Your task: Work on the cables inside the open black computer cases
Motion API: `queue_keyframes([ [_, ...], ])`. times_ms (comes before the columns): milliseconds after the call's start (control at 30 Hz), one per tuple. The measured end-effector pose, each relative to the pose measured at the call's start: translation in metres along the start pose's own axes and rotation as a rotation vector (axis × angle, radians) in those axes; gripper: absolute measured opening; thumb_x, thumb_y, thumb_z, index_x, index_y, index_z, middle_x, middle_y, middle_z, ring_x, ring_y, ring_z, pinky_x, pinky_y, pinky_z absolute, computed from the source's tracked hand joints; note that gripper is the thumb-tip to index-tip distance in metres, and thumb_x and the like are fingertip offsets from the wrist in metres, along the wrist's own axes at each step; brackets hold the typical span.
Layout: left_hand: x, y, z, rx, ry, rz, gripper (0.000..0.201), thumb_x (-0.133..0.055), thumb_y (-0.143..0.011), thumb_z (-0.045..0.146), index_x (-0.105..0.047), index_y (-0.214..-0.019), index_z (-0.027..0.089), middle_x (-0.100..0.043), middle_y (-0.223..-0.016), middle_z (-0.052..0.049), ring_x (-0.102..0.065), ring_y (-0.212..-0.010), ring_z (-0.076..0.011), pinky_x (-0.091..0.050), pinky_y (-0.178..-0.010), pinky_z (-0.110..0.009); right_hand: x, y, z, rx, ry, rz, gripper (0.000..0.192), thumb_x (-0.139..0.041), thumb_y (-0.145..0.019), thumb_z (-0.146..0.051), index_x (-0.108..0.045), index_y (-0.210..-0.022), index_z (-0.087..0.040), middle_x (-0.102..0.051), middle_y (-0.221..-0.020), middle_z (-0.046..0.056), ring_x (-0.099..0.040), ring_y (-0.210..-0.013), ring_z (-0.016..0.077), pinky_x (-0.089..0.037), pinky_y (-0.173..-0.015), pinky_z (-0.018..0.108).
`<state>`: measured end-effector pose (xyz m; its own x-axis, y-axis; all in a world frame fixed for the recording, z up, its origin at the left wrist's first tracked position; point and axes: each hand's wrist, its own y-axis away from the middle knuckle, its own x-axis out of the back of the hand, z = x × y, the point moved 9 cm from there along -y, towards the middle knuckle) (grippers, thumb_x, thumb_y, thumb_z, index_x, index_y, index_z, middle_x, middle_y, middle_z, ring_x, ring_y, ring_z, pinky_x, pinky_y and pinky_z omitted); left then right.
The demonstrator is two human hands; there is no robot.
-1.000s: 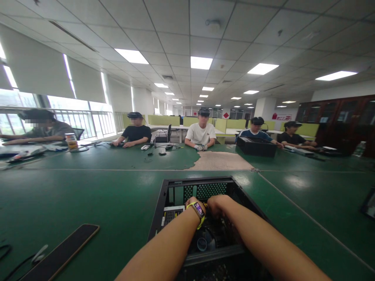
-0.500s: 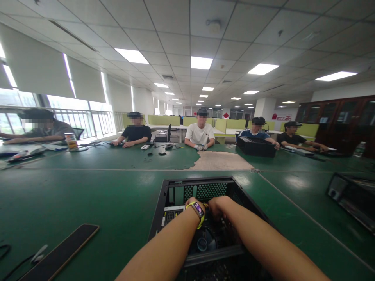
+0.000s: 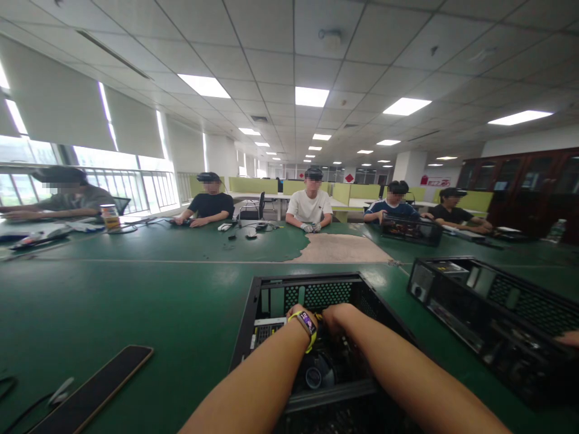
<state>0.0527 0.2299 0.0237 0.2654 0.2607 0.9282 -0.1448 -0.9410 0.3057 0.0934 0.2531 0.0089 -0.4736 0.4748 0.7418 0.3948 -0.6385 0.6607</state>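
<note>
A black computer case (image 3: 289, 392) lies open in front of me, its honeycomb mesh panel (image 3: 325, 293) at the far side. Both hands reach down inside it, close together. My left hand (image 3: 295, 310), with a yellow-green strapped watch (image 3: 306, 323) on the wrist, is beside the power supply (image 3: 266, 331); its fingers are hidden. My right hand (image 3: 335, 316) has bent, closed fingers near some yellow wires (image 3: 319, 316); what they hold is hidden. Below my wrists sits a round, dark fan-like part (image 3: 314, 378).
Another open case (image 3: 452, 313) stands at right, with another person's hand (image 3: 569, 339) at its edge. A dark flat board (image 3: 97, 386) and a cable (image 3: 27, 416) lie at left on the green table (image 3: 181, 313). Several people sit across, one handling a case (image 3: 409, 230).
The open case at right has moved left, closer to mine, and a person's hand now shows there. Across the table, another case has been turned and shifted right. My hands hardly moved.
</note>
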Motion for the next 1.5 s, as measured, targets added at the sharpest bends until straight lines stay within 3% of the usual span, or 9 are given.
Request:
queue_keyframes([
  [167, -0.001, 0.003, 0.005, 0.01, -0.052, -0.095, 0.047, -0.078, -0.055, 0.031, -0.07, -0.101, 0.026, -0.07, -0.1, -0.012, -0.066, -0.082, -0.0348, -0.054, -0.062, -0.05, 0.002, 0.005, 0.001, 0.0, 0.049, 0.02, 0.047, -0.082, -0.048, -0.026, -0.071, -0.091, -0.011, -0.069, -0.095, 0.01, -0.066, -0.085, 0.0266, -0.054, -0.072, 0.034],
  [300, -0.008, -0.002, 0.003, 0.014, -0.057, -0.12, 0.042, -0.079, -0.055, 0.037, -0.071, -0.096, 0.028, -0.071, -0.098, -0.01, -0.065, -0.084, -0.0362, -0.054, -0.062, -0.051, 0.001, 0.004, 0.001, 0.001, 0.057, -0.003, 0.044, -0.081, -0.049, -0.024, -0.071, -0.091, -0.011, -0.07, -0.095, 0.009, -0.066, -0.083, 0.0249, -0.054, -0.073, 0.033],
  [567, -0.011, -0.01, -0.002, 0.049, -0.043, -0.086, 0.036, -0.069, -0.066, 0.03, -0.069, -0.102, 0.029, -0.07, -0.102, -0.011, -0.065, -0.089, -0.0344, -0.054, -0.064, -0.049, 0.002, 0.0, 0.002, -0.01, 0.077, 0.021, 0.043, -0.081, -0.049, -0.025, -0.072, -0.089, -0.013, -0.07, -0.092, 0.009, -0.066, -0.083, 0.0254, -0.053, -0.074, 0.034],
  [833, -0.013, -0.013, -0.003, 0.07, -0.034, -0.065, 0.041, -0.074, -0.059, 0.034, -0.071, -0.099, 0.029, -0.072, -0.097, -0.01, -0.066, -0.083, -0.0347, -0.053, -0.064, -0.05, 0.002, 0.001, 0.002, 0.008, 0.079, 0.018, 0.046, -0.082, -0.049, -0.028, -0.071, -0.091, -0.015, -0.069, -0.097, 0.009, -0.066, -0.084, 0.0263, -0.054, -0.072, 0.035],
  [1000, -0.009, -0.007, -0.002, 0.046, -0.033, -0.05, 0.035, -0.068, -0.066, 0.043, -0.07, -0.099, 0.031, -0.071, -0.1, -0.009, -0.065, -0.086, -0.0341, -0.053, -0.064, -0.049, 0.001, -0.001, 0.002, 0.004, 0.087, 0.022, 0.043, -0.082, -0.049, -0.029, -0.072, -0.089, -0.016, -0.07, -0.094, 0.008, -0.066, -0.082, 0.0257, -0.054, -0.074, 0.035],
  [1267, -0.01, -0.007, -0.002, 0.041, -0.06, -0.076, 0.037, -0.069, -0.064, 0.035, -0.069, -0.101, 0.032, -0.071, -0.103, -0.006, -0.066, -0.084, -0.0308, -0.054, -0.065, -0.046, 0.001, -0.003, 0.002, 0.003, 0.088, 0.004, 0.045, -0.081, -0.049, -0.031, -0.072, -0.09, -0.014, -0.07, -0.092, 0.008, -0.066, -0.081, 0.0244, -0.053, -0.072, 0.034],
  [1500, -0.017, -0.016, -0.005, 0.068, -0.055, -0.106, 0.041, -0.074, -0.059, 0.035, -0.07, -0.1, 0.031, -0.071, -0.101, -0.008, -0.065, -0.085, -0.0346, -0.054, -0.064, -0.048, 0.001, 0.002, 0.0, -0.011, 0.099, -0.006, 0.043, -0.08, -0.051, -0.029, -0.071, -0.091, -0.015, -0.07, -0.093, 0.007, -0.066, -0.084, 0.0246, -0.053, -0.074, 0.032],
])
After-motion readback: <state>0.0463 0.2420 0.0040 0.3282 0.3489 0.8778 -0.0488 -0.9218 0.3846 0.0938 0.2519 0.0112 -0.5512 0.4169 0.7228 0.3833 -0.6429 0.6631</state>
